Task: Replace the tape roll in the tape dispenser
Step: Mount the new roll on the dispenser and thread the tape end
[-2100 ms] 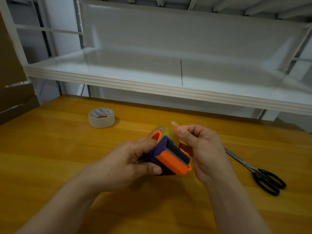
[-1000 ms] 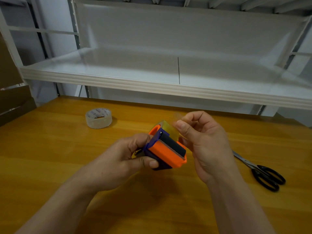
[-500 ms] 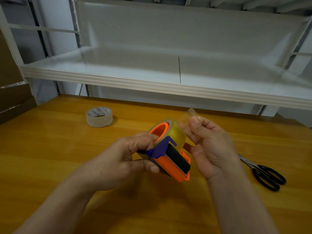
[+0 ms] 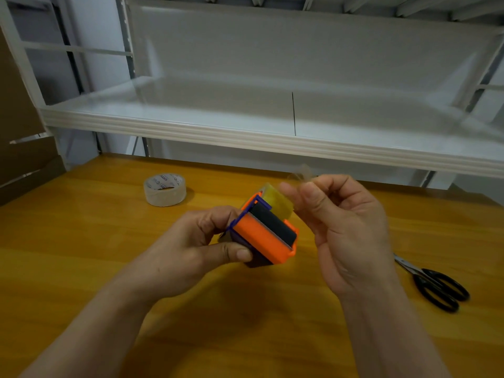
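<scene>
At the far left, brown cardboard leans beside a white metal shelf that runs across the back, above the wooden table. A whitish, part-used tape roll lies flat on the table, toward its back edge and well apart from the hands. Nearer the middle, the left hand grasps the tape dispenser, thumb along its near side and fingers curled round the far side, holding it up off the table. The dispenser is orange and purple with a dark pad across its top face, and a yellowish tape roll sits in its far end. Just to the right, the right hand pinches a clear, blurred strip of tape between thumb and forefinger, raised just above the yellowish roll. Black-handled scissors lie on the table at the right.
</scene>
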`<control>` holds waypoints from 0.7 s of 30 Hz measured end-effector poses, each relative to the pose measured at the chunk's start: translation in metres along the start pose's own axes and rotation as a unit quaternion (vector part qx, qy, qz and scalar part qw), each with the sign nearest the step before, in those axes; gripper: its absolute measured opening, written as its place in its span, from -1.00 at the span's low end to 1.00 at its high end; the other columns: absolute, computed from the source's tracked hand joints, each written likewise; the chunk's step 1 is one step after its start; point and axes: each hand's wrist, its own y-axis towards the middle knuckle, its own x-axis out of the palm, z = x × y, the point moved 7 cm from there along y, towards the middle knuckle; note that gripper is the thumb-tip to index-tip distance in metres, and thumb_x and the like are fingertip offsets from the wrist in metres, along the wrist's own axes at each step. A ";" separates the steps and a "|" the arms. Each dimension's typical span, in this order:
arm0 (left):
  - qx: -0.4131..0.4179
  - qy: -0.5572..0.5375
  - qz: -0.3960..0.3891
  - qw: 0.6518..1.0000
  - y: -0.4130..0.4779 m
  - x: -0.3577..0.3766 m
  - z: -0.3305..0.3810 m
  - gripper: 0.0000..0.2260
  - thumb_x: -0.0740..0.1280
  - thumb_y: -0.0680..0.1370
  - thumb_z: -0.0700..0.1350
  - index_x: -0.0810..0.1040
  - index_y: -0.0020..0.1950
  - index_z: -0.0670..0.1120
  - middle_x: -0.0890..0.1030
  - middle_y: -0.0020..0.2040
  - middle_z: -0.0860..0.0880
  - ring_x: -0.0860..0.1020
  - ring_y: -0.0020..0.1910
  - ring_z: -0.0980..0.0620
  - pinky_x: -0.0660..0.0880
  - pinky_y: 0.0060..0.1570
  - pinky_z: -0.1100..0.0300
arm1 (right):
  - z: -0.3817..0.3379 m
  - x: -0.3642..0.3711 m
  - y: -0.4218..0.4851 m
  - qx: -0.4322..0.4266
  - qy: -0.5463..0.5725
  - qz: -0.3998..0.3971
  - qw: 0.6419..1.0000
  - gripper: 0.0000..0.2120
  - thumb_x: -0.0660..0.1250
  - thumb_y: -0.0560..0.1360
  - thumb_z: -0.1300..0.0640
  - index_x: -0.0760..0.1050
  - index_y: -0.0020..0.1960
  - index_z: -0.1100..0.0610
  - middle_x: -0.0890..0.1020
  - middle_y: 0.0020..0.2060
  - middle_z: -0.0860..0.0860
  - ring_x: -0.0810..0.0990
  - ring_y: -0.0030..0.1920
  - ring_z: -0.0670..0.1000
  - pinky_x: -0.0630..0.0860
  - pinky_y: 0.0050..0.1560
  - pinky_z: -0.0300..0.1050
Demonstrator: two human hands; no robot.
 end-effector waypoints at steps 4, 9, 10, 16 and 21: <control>0.004 0.027 -0.006 1.000 0.002 0.004 0.000 -0.78 0.47 0.47 -0.11 0.65 0.09 -0.14 0.68 0.08 -0.16 0.63 0.09 -0.22 0.51 0.13 -0.33 | 0.000 -0.003 0.001 -0.008 0.009 0.004 1.000 -0.74 0.63 0.14 0.01 0.65 -0.24 0.02 0.67 -0.20 0.05 0.67 0.04 0.21 0.66 0.03 -0.06; 0.001 0.018 0.007 1.000 0.000 -0.005 -0.001 -0.77 0.46 0.47 -0.12 0.64 0.07 -0.19 0.68 0.03 -0.18 0.62 0.07 -0.25 0.50 0.13 -0.35 | -0.014 0.014 -0.006 -0.090 -0.131 -0.081 0.984 -0.91 0.45 0.37 0.22 0.57 -0.18 0.08 0.70 -0.25 -0.06 0.75 0.05 0.02 0.64 0.01 -0.15; 0.000 0.017 0.008 1.000 0.001 -0.005 -0.001 -0.76 0.46 0.46 -0.12 0.64 0.06 -0.20 0.68 0.02 -0.19 0.61 0.08 -0.26 0.50 0.14 -0.33 | -0.016 0.016 -0.007 -0.093 -0.135 -0.093 0.982 -0.92 0.44 0.37 0.22 0.57 -0.18 0.09 0.71 -0.25 -0.06 0.75 0.06 0.02 0.64 0.00 -0.16; 0.001 -0.002 0.013 1.000 0.001 -0.003 -0.002 -0.76 0.49 0.44 -0.09 0.65 0.04 -0.16 0.71 0.01 -0.12 0.65 0.10 -0.09 0.58 0.17 -0.02 | -0.028 0.016 -0.009 -0.147 -0.221 -0.116 0.957 -0.91 0.47 0.37 0.16 0.60 -0.15 0.05 0.74 -0.15 -0.02 0.72 0.06 0.00 0.65 0.02 -0.09; 0.009 0.002 0.018 1.000 0.002 -0.005 -0.001 -0.79 0.46 0.45 -0.12 0.65 0.05 -0.15 0.70 0.04 -0.14 0.64 0.12 -0.11 0.57 0.18 -0.07 | -0.029 0.017 -0.009 -0.169 -0.247 -0.119 0.947 -0.88 0.52 0.39 0.16 0.61 -0.16 -0.01 0.72 -0.17 -0.05 0.70 -0.05 -0.01 0.65 -0.01 -0.05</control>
